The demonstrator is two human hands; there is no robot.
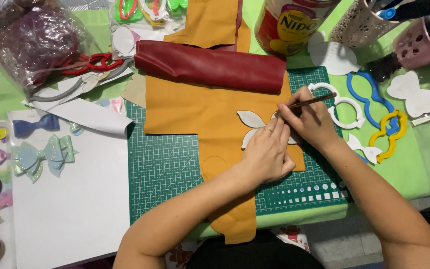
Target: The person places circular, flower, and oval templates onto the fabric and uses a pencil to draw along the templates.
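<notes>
Flat on the mustard leather sheet (pixel 185 112) lies a white bow template (pixel 251 119), pressed down by the left hand (pixel 267 152). Beside it, the right hand (pixel 310 122) pinches a brown pencil (pixel 314 101) at the template's edge, over the green cutting mat (pixel 162 164).

Two bare forearms showing, no sleeves reaching into view, no watch or bracelet on either wrist. Left hand (pixel 266 154) wearing a thin ring on one finger. Right hand (pixel 308 121) showing no ring from this angle. Nails looking short and unpainted where visible. Dark clothing, black or near black, showing at the lap, bottom edge
</notes>
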